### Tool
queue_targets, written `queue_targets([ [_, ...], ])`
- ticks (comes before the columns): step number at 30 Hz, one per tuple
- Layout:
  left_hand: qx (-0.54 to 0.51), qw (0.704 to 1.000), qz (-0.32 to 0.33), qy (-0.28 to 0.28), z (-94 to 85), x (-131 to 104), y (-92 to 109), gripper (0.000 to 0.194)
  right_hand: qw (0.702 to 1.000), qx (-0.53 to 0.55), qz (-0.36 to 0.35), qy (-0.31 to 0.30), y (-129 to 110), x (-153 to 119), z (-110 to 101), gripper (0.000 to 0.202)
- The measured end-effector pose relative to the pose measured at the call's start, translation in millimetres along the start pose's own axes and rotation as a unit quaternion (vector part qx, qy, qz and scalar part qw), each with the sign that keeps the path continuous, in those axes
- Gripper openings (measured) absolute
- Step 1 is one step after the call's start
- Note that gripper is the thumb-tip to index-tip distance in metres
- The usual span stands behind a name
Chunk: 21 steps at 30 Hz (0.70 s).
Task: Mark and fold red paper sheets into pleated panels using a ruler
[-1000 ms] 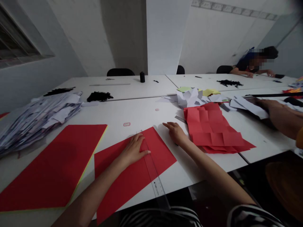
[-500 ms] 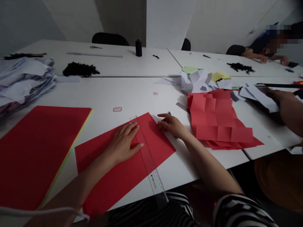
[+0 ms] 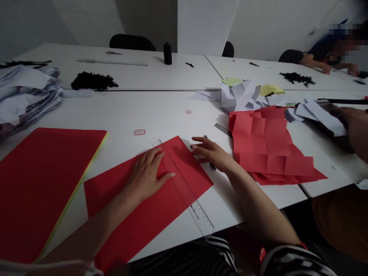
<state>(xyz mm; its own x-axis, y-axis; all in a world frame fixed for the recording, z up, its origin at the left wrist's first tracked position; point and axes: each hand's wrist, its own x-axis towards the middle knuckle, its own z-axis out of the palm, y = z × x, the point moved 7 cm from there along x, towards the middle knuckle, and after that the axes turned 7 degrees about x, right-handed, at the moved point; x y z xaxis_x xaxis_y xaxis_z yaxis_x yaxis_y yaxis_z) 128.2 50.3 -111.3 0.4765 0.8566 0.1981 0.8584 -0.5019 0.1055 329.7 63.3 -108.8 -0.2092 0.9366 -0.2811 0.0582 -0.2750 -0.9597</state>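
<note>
A red sheet (image 3: 138, 214) lies at an angle on the white table, with a clear ruler (image 3: 184, 188) across it. My left hand (image 3: 149, 172) rests on the sheet, fingers spread, its fingertips and thumb at the ruler's left edge. Just past the sheet's right edge is my right hand (image 3: 209, 151), fingers apart and holding nothing. A dark pen (image 3: 212, 166) lies beneath and beside that hand, partly hidden by it.
Red sheets (image 3: 51, 176) are stacked at left. Creased red paper (image 3: 261, 142) and a metal ruler (image 3: 222, 129) lie at right, near white scraps (image 3: 241, 96). A black bottle (image 3: 167, 53) stands farther back. Other people's hands show at right.
The clear ruler's near end has swung right, and the ruler lies more slanted across the sheet. My right hand's fingers have spread apart more.
</note>
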Motion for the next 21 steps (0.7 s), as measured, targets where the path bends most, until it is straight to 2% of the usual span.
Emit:
queue_targets([
  [14, 0.009, 1.0, 0.011, 0.025, 1.2, 3, 2, 0.058, 0.999, 0.049, 0.014, 0.007, -1, 1, -3, 0.045],
  [21, 0.015, 0.999, 0.024, 0.015, -1.7, 0, 5, 0.058, 0.999, -0.03, 0.003, -0.03, 12, 8, 2, 0.037],
])
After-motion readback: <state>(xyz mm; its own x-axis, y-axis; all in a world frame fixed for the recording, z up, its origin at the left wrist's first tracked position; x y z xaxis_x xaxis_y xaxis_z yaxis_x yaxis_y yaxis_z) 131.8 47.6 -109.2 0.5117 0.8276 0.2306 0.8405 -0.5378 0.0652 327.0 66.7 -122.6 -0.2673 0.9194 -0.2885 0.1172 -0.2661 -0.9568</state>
